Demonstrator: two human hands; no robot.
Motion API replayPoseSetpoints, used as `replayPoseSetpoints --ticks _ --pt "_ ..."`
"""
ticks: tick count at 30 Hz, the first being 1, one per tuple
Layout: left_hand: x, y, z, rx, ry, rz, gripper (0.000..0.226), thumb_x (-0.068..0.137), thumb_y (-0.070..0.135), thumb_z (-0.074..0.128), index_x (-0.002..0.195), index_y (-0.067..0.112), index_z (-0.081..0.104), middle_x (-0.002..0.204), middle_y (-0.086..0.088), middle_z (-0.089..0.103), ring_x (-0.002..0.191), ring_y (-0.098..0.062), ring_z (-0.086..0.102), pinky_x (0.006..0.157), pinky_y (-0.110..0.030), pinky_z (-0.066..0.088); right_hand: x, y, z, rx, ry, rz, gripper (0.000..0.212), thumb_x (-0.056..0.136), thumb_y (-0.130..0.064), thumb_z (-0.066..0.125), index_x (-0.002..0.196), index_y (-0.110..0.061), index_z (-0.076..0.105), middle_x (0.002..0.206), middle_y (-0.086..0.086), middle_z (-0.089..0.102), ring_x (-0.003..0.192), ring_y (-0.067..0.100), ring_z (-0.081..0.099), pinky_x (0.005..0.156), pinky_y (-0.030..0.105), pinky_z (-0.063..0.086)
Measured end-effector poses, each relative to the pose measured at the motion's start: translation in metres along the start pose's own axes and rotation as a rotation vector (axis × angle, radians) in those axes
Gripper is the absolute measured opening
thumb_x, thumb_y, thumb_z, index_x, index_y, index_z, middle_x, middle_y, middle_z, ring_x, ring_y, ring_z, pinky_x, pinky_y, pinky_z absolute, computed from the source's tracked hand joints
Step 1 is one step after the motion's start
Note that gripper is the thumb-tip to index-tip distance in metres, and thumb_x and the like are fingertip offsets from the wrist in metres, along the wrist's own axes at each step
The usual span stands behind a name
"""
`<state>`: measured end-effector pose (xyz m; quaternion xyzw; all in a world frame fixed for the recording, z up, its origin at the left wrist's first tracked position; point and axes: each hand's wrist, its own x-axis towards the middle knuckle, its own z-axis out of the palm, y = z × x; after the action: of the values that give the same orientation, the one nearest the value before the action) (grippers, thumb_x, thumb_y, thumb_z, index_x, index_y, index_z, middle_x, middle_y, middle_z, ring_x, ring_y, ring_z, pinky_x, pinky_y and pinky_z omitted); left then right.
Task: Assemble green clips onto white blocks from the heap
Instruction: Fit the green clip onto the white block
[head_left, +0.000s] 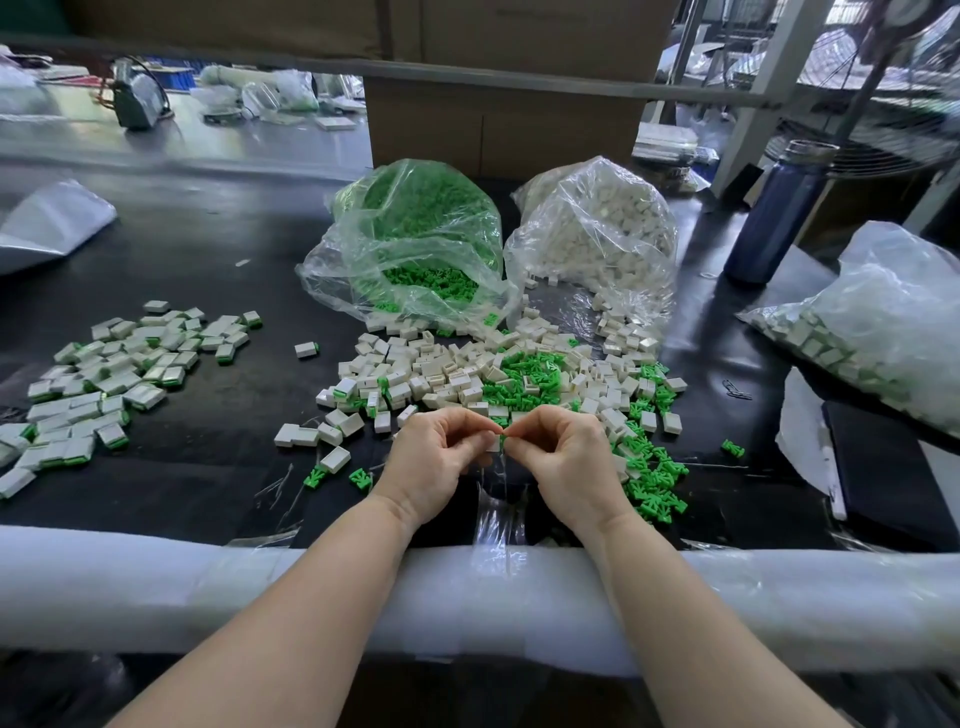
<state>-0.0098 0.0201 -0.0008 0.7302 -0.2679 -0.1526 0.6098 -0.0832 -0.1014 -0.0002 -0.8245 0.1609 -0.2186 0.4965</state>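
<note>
Just beyond your left hand (434, 457) and right hand (566, 457) lies the heap (498, 374); two bags (415, 244) stand behind it, finished pieces (114, 374) far left.

Two hands, left (435, 457) and right (561, 457), at 6 o'clock. Three clear bags: green clips (415, 244) at 12, white blocks (597, 228) at 1, finished parts (878, 322) at 3. One blue bottle (779, 213) at 2. Loose pieces are too many to count.

I am looking at a small factory assembly station: a black-topped desk (208, 249) carries clear plastic bags of green clips (415, 228) and white blocks (597, 228), brown cardboard cartons (498, 124) stack behind, and a wire-guarded industrial fan (883, 119) stands right.
</note>
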Motion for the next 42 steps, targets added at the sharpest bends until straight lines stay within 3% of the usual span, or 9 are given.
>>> replayPoseSetpoints --ticks 9,16,23,29,37,42 --pt "0.001 0.0 0.0 -0.084 0.014 -0.014 0.011 0.084 -0.007 0.058 0.089 -0.002 0.067 0.075 -0.004 0.064 0.06 0.003 0.062 0.056 -0.008 0.046 -0.001 -0.004 -0.002 0.038 -0.027 -0.005 0.013 0.077 0.001 0.072 0.074 -0.012 0.069 0.074 0.005 0.068 0.072 0.018 0.063 0.072 0.027 0.055" --pt "0.0 0.001 0.001 -0.029 -0.016 0.001 0.011 0.085 -0.006 0.057 0.09 -0.003 0.067 0.072 -0.003 0.063 0.058 0.005 0.059 0.056 -0.007 0.045 0.0 -0.003 -0.001 0.009 0.0 0.024 0.028 0.074 0.001 0.073 0.064 -0.023 0.064 0.068 -0.002 0.065 0.066 0.011 0.06 0.066 0.019 0.053" --pt "0.0 -0.002 0.001 0.089 0.004 0.017 0.01 0.085 0.0 0.061 0.087 0.007 0.069 0.075 -0.004 0.066 0.067 -0.008 0.06 0.069 -0.015 0.051 0.0 -0.002 0.001 -0.062 0.038 0.027 0.025 0.074 -0.002 0.074 0.064 -0.024 0.065 0.068 -0.001 0.065 0.068 0.016 0.063 0.069 0.03 0.056" --pt "0.0 -0.002 0.001 0.072 0.002 0.006 0.01 0.085 -0.001 0.06 0.087 0.005 0.068 0.072 -0.001 0.065 0.06 -0.002 0.06 0.063 -0.012 0.049 0.001 -0.001 0.002 -0.066 0.035 0.018 0.022 0.075 -0.004 0.074 0.066 -0.021 0.065 0.068 -0.001 0.065 0.068 0.016 0.062 0.069 0.032 0.055" --pt "0.003 -0.003 0.0 -0.032 0.069 -0.045 0.014 0.085 0.0 0.061 0.082 0.012 0.067 0.075 -0.002 0.066 0.064 -0.015 0.063 0.057 -0.012 0.049 -0.001 0.004 0.004 -0.161 0.153 -0.142 0.007 0.082 -0.009 0.069 0.087 -0.013 0.071 0.075 -0.008 0.065 0.073 0.012 0.063 0.074 0.029 0.054" --pt "0.003 -0.006 -0.001 0.007 0.061 -0.049 0.015 0.084 0.002 0.062 0.08 0.015 0.067 0.073 0.001 0.066 0.058 -0.002 0.063 0.053 -0.008 0.044 0.002 0.01 -0.017 -0.148 0.296 -0.071 0.005 0.082 -0.008 0.069 0.085 -0.013 0.07 0.076 -0.003 0.066 0.076 0.018 0.064 0.075 0.033 0.054"
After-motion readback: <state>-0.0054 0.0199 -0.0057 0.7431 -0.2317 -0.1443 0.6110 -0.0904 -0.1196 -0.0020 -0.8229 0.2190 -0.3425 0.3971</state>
